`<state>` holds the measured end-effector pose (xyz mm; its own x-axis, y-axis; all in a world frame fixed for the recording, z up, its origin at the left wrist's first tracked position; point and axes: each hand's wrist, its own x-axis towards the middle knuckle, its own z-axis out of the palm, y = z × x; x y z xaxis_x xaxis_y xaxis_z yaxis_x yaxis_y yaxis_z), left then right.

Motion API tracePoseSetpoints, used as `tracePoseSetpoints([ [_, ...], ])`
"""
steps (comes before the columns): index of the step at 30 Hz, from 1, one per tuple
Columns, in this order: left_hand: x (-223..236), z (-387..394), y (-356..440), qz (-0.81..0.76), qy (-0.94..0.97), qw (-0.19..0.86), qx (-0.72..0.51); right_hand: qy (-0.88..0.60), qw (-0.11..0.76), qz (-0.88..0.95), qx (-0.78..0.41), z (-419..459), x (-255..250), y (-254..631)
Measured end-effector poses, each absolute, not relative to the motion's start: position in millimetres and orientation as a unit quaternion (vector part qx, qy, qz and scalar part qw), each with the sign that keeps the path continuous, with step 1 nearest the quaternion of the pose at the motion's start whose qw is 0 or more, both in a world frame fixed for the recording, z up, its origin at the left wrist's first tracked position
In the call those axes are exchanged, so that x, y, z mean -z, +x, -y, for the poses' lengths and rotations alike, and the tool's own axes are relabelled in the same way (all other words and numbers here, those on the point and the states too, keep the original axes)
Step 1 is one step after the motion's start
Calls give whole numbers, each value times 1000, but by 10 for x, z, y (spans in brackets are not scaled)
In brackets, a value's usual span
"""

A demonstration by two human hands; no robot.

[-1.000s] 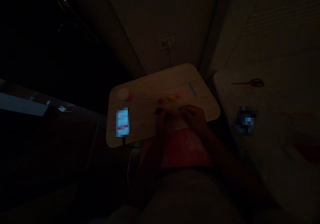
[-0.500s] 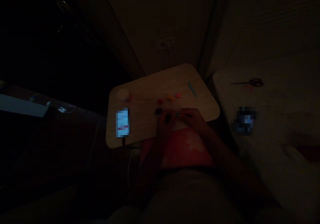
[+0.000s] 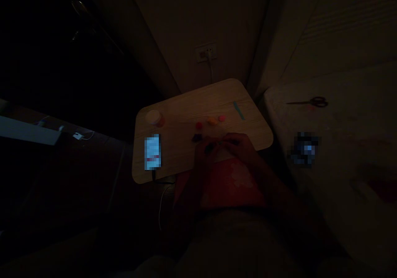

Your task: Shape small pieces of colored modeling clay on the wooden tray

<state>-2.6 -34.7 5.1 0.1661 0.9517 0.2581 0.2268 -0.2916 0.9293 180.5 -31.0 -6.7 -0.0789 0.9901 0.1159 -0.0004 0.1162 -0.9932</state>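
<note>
In dim light, my left hand [image 3: 204, 150] and my right hand [image 3: 238, 144] meet over the near edge of the small wooden table [image 3: 176, 108]. Both have their fingers curled in, tips close together around a small greenish lump [image 3: 220, 142], mostly hidden and too dark to make out well. A dark lump [image 3: 197, 137] lies just beyond my left hand. Farther back sit a red lump [image 3: 199, 125], an orange lump [image 3: 212, 121] and a pink round piece [image 3: 221, 118]. Toward the right of the tabletop lies a flat teal strip [image 3: 239, 110].
A lidded jar [image 3: 154, 117] and a lit phone [image 3: 153, 152] with a cable stand on the table's left side. Scissors [image 3: 313, 102] and a blurred-out object [image 3: 304, 149] rest on the pale surface to the right. Behind the table, a wall socket [image 3: 206, 53] holds a plug.
The fingers have shifted slightly around the greenish lump, and less of it shows now. The other pieces on the table stay where they were.
</note>
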Motion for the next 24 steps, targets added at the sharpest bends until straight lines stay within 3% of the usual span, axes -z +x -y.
tracePoseSetpoints([
  [24,-57,313,-50,-369,693,384,-486,-391,449,567,-570,316,17,1921],
])
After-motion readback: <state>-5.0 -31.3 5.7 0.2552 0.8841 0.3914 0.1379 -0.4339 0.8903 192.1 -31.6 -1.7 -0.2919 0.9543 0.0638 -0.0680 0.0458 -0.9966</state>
